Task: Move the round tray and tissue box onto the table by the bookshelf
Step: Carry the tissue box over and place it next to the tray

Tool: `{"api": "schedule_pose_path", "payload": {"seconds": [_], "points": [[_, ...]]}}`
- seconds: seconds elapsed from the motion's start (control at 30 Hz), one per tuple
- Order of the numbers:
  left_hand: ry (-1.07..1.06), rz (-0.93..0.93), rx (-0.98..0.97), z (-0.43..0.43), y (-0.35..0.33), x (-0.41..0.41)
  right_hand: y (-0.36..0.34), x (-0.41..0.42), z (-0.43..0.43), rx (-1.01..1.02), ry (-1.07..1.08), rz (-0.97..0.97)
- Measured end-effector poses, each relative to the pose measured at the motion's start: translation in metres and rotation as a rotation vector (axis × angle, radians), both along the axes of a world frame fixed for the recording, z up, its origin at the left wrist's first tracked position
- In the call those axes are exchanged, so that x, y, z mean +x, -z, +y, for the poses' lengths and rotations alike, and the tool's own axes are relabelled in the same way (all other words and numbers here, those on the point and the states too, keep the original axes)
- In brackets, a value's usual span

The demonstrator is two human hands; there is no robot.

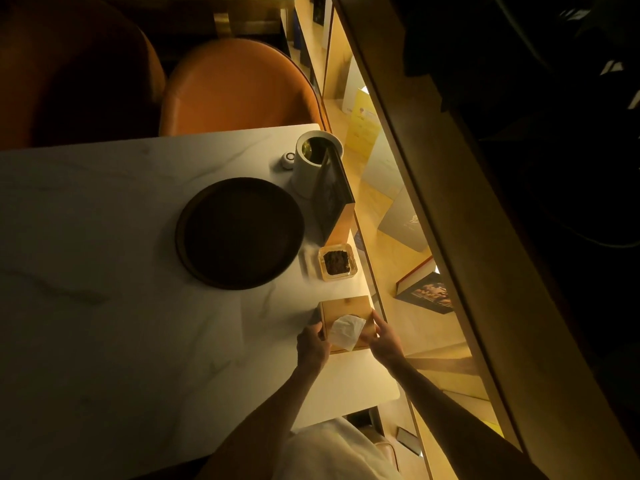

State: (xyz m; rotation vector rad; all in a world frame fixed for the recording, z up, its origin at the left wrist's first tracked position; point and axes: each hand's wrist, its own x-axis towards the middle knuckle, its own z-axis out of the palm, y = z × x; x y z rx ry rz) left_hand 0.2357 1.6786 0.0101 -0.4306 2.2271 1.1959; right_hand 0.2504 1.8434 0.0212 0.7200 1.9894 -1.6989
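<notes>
A dark round tray lies flat on the white marble table, near its right side. A wooden tissue box with a white tissue sticking out of its top stands on the table at the right edge, beside the lit bookshelf. My left hand grips the box's left side and my right hand grips its right side. The box appears to rest on the table top.
Behind the tray stand a white cylindrical container, a small round white object and an upright menu stand. A small square dish with dark contents sits between tray and box. Two orange chairs stand at the far side.
</notes>
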Motion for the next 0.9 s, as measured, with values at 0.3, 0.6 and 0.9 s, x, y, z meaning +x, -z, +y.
{"api": "schedule_pose_path", "payload": {"seconds": [0.3,0.6,0.9], "points": [[0.023,-0.039,0.002,0.002,0.002,-0.003,0.000,-0.011,0.000,0.044,0.006,-0.068],[0.076,-0.052,0.006,0.002,0.003,-0.010,-0.008,-0.017,-0.002,0.078,-0.015,-0.107],[0.096,-0.072,0.030,0.001,0.002,-0.008,-0.010,-0.016,-0.001,0.181,-0.060,-0.149]]}}
